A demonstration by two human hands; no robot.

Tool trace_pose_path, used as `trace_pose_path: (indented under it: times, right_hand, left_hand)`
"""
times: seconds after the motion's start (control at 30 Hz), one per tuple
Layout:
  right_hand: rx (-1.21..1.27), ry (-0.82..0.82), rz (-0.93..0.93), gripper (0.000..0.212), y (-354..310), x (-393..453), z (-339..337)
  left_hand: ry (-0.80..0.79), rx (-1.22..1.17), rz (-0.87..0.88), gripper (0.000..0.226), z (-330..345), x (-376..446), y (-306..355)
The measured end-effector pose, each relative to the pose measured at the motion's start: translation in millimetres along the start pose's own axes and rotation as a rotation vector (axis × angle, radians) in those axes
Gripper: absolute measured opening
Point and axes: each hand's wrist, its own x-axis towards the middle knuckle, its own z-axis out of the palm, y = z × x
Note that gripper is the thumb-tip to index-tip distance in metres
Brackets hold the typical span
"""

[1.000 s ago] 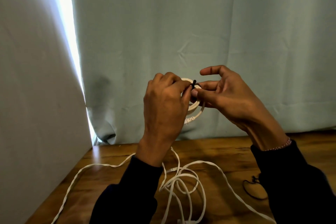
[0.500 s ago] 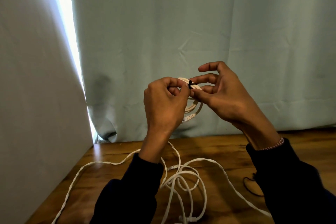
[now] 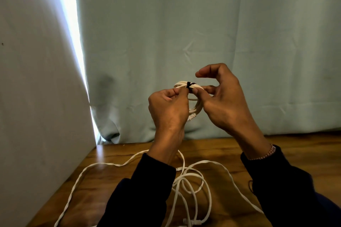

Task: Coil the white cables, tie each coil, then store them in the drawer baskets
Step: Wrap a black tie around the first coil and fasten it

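A small coil of white cable (image 3: pixel 194 109) is held up in the air in front of the curtain. A black tie (image 3: pixel 188 85) wraps its top. My left hand (image 3: pixel 168 108) pinches the coil just left of the tie, fingers curled. My right hand (image 3: pixel 222 101) pinches the coil at the tie with thumb and a finger; its index finger is raised and bent above. Much of the coil is hidden behind both hands. A loose white cable (image 3: pixel 186 186) lies tangled on the wooden table (image 3: pixel 114 182) below.
A pale green curtain (image 3: pixel 203 33) hangs right behind the table. A white wall panel (image 3: pixel 36 97) borders the left side. A thin black tie loop (image 3: pixel 250 186) lies on the table beside my right sleeve.
Both hands have shifted slightly while working the black tie on the coil's top. My left hand has turned, and the tie is now more visible between the fingertips.
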Motion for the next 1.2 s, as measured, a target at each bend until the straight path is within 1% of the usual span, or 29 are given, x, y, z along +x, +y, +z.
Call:
trace_pose_path:
  times: [0.13, 0.2, 0.27, 0.33, 0.43, 0.53, 0.63, 0.77, 0.9, 0.97, 1.1, 1.2]
  right_hand:
    - [0.049, 0.021, 0.022, 0.041, 2.6, -0.6, 6.2]
    - [0.025, -0.021, 0.071, 0.04, 3.7, 1.9, 2.5]
    - [-0.067, -0.084, 0.115, 0.034, 5.0, 3.7, -2.7]
    - [-0.189, -0.132, 0.116, 0.024, 5.4, 4.0, -6.9]
    - [-0.343, -0.196, 0.073, 0.03, 5.5, 3.1, -6.2]
    - [-0.377, -0.172, 0.05, 0.031, 6.4, 3.9, -5.9]
    - [-0.429, -0.203, 0.036, 0.029, 6.7, 4.5, -6.9]
    - [-0.462, -0.195, 0.018, 0.026, 5.9, 4.2, -9.2]
    - [-0.474, -0.194, 0.001, 0.026, 4.7, 4.1, -10.3]
    - [-0.482, -0.178, -0.009, 0.025, 3.8, 3.4, -9.8]
    - [-0.443, -0.195, -0.002, 0.022, 2.1, 1.9, -8.8]
    - [-0.403, -0.168, -0.007, 0.023, 2.1, 0.6, -5.7]
  left_hand:
    - [-0.003, -0.124, -0.141, 0.024, -1.0, -2.7, 4.7]
    - [-0.032, -0.192, -0.187, 0.023, -1.3, -2.6, 7.1]
    - [-0.054, -0.231, -0.204, 0.021, -1.1, -2.7, 7.7]
    - [-0.081, -0.23, -0.198, 0.022, -1.1, -3.0, 8.2]
    - [-0.126, -0.182, -0.194, 0.024, -1.7, -1.7, 7.1]
    - [-0.181, -0.121, -0.221, 0.02, -5.4, 2.1, 7.2]
    - [-0.214, -0.097, -0.225, 0.018, -7.1, 4.7, 5.8]
    - [-0.241, -0.022, -0.118, 0.02, -9.1, 9.1, 4.2]
    - [-0.251, 0.095, 0.078, 0.017, -12.4, 15.6, -1.8]
    - [-0.227, 0.11, 0.178, 0.015, -12.8, 17.0, -5.7]
    - [-0.114, 0.168, 0.4, 0.015, -10.2, 19.2, -16.4]
    - [-0.053, 0.186, 0.504, 0.016, -9.2, 20.8, -21.2]
